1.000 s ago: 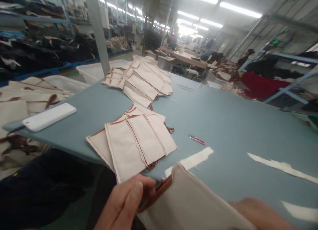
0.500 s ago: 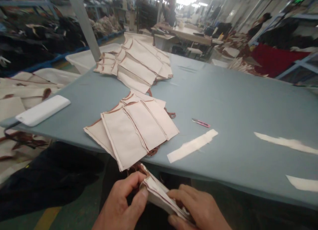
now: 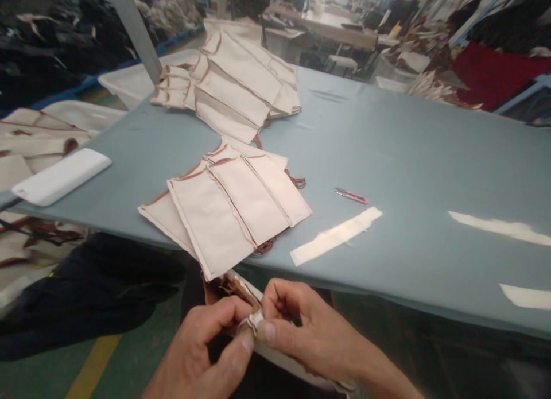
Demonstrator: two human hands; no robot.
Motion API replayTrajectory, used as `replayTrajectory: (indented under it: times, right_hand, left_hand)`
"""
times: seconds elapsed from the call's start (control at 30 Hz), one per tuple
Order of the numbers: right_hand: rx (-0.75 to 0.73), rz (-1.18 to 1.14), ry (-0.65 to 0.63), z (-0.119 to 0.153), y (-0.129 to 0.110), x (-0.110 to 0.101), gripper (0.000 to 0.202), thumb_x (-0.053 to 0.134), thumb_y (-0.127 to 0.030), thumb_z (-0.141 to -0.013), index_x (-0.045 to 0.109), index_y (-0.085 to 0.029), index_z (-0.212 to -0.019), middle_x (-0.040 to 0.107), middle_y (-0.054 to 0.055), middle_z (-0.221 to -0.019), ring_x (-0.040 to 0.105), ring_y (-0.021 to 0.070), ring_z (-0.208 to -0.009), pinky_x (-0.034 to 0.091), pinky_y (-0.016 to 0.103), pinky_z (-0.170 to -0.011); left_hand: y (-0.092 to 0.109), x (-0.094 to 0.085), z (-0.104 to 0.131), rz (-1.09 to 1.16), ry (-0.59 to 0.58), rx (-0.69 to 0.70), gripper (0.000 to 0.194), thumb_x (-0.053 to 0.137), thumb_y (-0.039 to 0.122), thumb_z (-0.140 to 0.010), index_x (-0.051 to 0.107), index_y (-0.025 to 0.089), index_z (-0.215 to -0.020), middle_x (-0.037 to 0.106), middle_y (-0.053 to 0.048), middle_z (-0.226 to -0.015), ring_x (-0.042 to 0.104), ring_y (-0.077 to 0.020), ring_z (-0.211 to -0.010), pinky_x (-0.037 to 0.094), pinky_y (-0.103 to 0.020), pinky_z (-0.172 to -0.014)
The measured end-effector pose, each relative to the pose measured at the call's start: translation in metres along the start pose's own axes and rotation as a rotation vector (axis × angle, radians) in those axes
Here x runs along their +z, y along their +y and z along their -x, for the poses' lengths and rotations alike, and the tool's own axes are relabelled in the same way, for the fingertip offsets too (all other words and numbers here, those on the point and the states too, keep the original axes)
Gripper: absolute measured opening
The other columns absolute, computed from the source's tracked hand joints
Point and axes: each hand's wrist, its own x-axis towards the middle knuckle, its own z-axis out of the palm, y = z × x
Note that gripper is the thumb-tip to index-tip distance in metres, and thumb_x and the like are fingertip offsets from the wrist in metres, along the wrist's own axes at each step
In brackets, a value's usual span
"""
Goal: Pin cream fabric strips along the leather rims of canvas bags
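Below the table's front edge, a cream fabric piece (image 3: 279, 356) with brown trim lies between my hands. My left hand (image 3: 206, 347) pinches its upper edge between thumb and forefinger. Right beside it, my right hand (image 3: 307, 327) pinches the same edge, the two thumbs almost touching. Flat cream fabric pieces with brown seams (image 3: 215, 215) overlap at the table's near edge, just beyond my hands. To their right are a cream strip (image 3: 336, 236) and small pink-handled snips (image 3: 352, 195).
A larger pile of cream pieces (image 3: 241, 77) sits farther back on the blue-grey table (image 3: 408, 175). A white device (image 3: 62, 177) lies at the left corner. More strips (image 3: 503, 227) are at the right. White bins (image 3: 129, 80) stand beyond the left edge.
My right hand has moved up and left along the fabric piece to its upper edge, beside my left hand. The view has tilted slightly downward.
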Motion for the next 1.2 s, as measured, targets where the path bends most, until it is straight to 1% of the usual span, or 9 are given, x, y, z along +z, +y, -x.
replayTrajectory:
  times: [0.17,0.23,0.33,0.43,0.5,0.57,0.87,1.07,1.2]
  right_hand:
    - [-0.016,0.129,0.037,0.002,0.002,-0.002,0.032,0.07,-0.042,-0.094,0.052,-0.02,-0.08,0.044,-0.008,-0.065,0.036,0.0084,-0.058,0.028,0.02,-0.052]
    - [-0.106,0.253,0.104,0.004,0.002,-0.002,0.032,0.067,-0.041,-0.097,0.052,-0.02,-0.078,0.047,-0.007,-0.065,0.04,0.0088,-0.058,0.029,0.021,-0.052]
    - [-0.3,0.462,0.223,0.006,0.005,0.0,0.024,0.061,-0.031,-0.099,0.054,-0.02,-0.079,0.056,-0.005,-0.069,0.048,0.0098,-0.06,0.032,0.022,-0.055]
    - [-0.417,0.574,0.261,0.008,0.008,0.002,0.012,0.057,-0.021,-0.097,0.057,-0.021,-0.085,0.062,-0.004,-0.072,0.055,0.0109,-0.061,0.037,0.022,-0.058]
    - [-0.443,0.608,0.285,0.008,0.009,0.003,0.009,0.056,-0.019,-0.097,0.059,-0.022,-0.089,0.064,-0.003,-0.073,0.058,0.0117,-0.061,0.038,0.021,-0.058]
    - [-0.437,0.632,0.316,0.008,0.01,0.004,0.009,0.055,-0.019,-0.098,0.06,-0.022,-0.09,0.065,-0.003,-0.073,0.06,0.0122,-0.061,0.04,0.021,-0.059]
    - [-0.362,0.631,0.37,0.009,0.008,0.008,0.015,0.057,-0.023,-0.1,0.061,-0.021,-0.086,0.065,-0.004,-0.068,0.06,0.0115,-0.056,0.04,0.02,-0.055]
    - [-0.547,0.782,0.511,0.004,0.02,0.023,0.019,0.054,-0.025,-0.104,0.064,-0.019,-0.089,0.073,0.001,-0.075,0.068,0.014,-0.061,0.043,0.024,-0.059]
    - [-0.602,0.79,0.584,0.002,0.025,0.034,0.013,0.057,-0.021,-0.098,0.066,-0.018,-0.089,0.072,0.0,-0.074,0.069,0.0131,-0.061,0.045,0.024,-0.059]
  left_hand:
    - [-0.003,-0.001,-0.001,0.004,-0.033,-0.008,0.035,0.057,0.05,-0.097,0.082,0.026,-0.092,0.08,-0.001,-0.083,0.073,-0.0231,-0.081,0.056,-0.028,-0.075]
    - [-0.003,-0.001,-0.003,0.022,-0.044,-0.018,0.035,0.056,0.049,-0.097,0.082,0.026,-0.094,0.079,-0.001,-0.085,0.073,-0.023,-0.082,0.056,-0.028,-0.076]
    - [0.002,0.0,-0.007,0.065,-0.062,-0.022,0.033,0.057,0.047,-0.097,0.081,0.024,-0.094,0.08,-0.001,-0.087,0.072,-0.0226,-0.083,0.055,-0.027,-0.073]
    - [0.011,0.003,-0.013,0.103,-0.033,0.009,0.027,0.064,0.04,-0.091,0.077,0.022,-0.077,0.074,0.001,-0.073,0.067,-0.0182,-0.069,0.052,-0.023,-0.065]
    - [0.016,0.005,-0.018,0.141,0.003,0.032,0.027,0.067,0.036,-0.088,0.072,0.02,-0.066,0.068,0.002,-0.062,0.061,-0.0149,-0.059,0.048,-0.021,-0.058]
    - [0.019,0.006,-0.02,0.165,0.017,0.043,0.028,0.068,0.035,-0.088,0.073,0.02,-0.064,0.066,0.003,-0.058,0.057,-0.0134,-0.055,0.045,-0.02,-0.053]
    - [0.02,0.006,-0.021,0.166,0.019,0.083,0.028,0.062,0.033,-0.092,0.079,0.021,-0.074,0.073,0.002,-0.065,0.065,-0.0145,-0.059,0.049,-0.019,-0.057]
    - [0.014,0.014,-0.017,0.345,0.129,0.019,0.029,0.059,0.035,-0.088,0.069,0.018,-0.066,0.064,0.002,-0.061,0.058,-0.0137,-0.057,0.047,-0.019,-0.054]
    - [0.007,0.02,-0.014,0.424,0.172,-0.063,0.032,0.063,0.041,-0.087,0.066,0.018,-0.064,0.062,0.002,-0.058,0.056,-0.0129,-0.052,0.045,-0.018,-0.05]
